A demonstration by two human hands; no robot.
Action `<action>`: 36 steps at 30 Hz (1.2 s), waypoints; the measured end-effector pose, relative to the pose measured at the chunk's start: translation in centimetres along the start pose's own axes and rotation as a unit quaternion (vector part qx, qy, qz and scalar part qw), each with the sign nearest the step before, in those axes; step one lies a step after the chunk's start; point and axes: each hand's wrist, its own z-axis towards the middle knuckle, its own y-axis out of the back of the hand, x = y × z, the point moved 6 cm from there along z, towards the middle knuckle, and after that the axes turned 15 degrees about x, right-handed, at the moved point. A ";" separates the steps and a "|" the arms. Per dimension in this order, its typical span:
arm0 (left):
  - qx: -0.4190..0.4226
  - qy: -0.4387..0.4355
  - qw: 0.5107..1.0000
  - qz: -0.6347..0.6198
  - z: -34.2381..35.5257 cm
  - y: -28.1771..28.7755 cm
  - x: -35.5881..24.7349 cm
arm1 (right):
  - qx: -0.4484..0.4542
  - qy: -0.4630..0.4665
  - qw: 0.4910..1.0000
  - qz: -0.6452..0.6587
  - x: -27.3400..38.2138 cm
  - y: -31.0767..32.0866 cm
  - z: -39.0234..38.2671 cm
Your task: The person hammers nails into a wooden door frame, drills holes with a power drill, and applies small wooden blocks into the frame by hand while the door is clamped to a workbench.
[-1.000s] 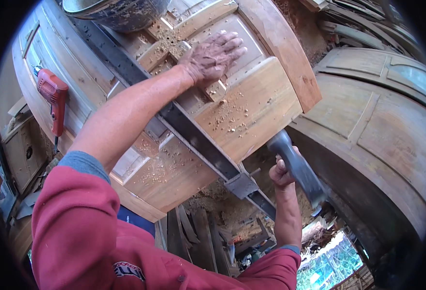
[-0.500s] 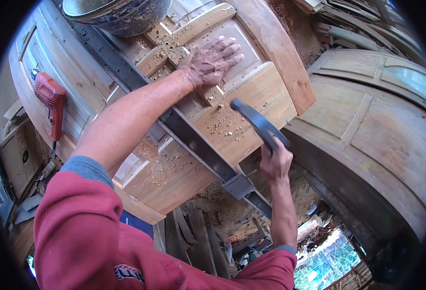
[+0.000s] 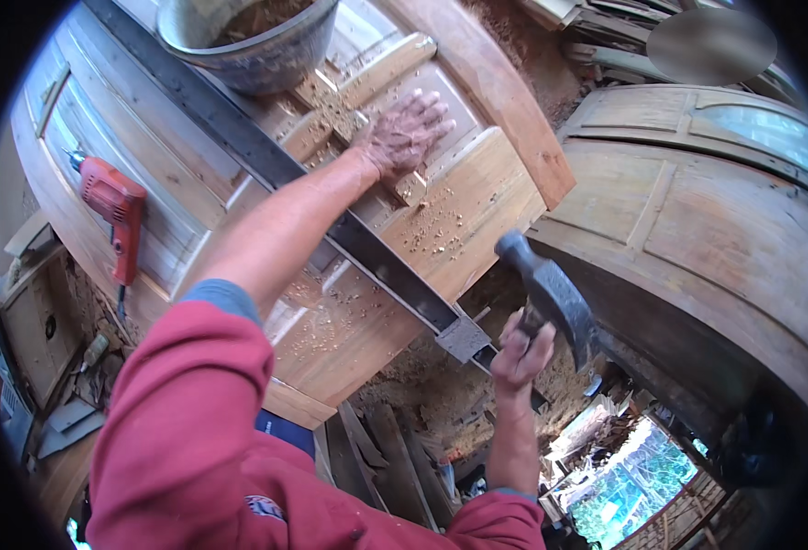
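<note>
My left hand (image 3: 406, 136) lies flat with fingers spread on a panel of a wooden door (image 3: 496, 188). In my right hand (image 3: 521, 356), off the door's near right edge, is a claw hammer (image 3: 555, 293), its dark metal head raised and its handle mostly hidden by the fingers. A long dark metal bar clamp (image 3: 395, 273) crosses the door under my left forearm. Its end block (image 3: 462, 338) sits by the door's near edge. Wood chips (image 3: 441, 225) are scattered over the panels and joints.
A worn bucket (image 3: 262, 69) stands on the door's far part. A red power drill (image 3: 115, 206) lies on the left side. To the right is another panelled wooden door (image 3: 716, 215). Stacked boards (image 3: 619, 60) lie at the far right, with scrap planks (image 3: 381, 458) below.
The hammer has swung up and away from the door, turning its head toward the right. My left hand keeps its place on the panel. The whole view has shifted slightly.
</note>
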 end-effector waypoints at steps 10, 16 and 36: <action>0.162 -0.128 0.846 -0.491 -11.5 9.7 -5.6 | 0.070 -0.396 0.836 0.373 12.0 -13.4 -15.1; 0.168 0.092 0.705 -0.683 -21.7 7.5 -7.2 | 0.179 -0.197 0.950 0.165 12.9 -13.2 -9.6; 0.091 0.209 0.940 -0.254 -21.5 -0.1 -17.5 | 0.190 -0.354 0.479 0.781 -25.0 -22.7 6.7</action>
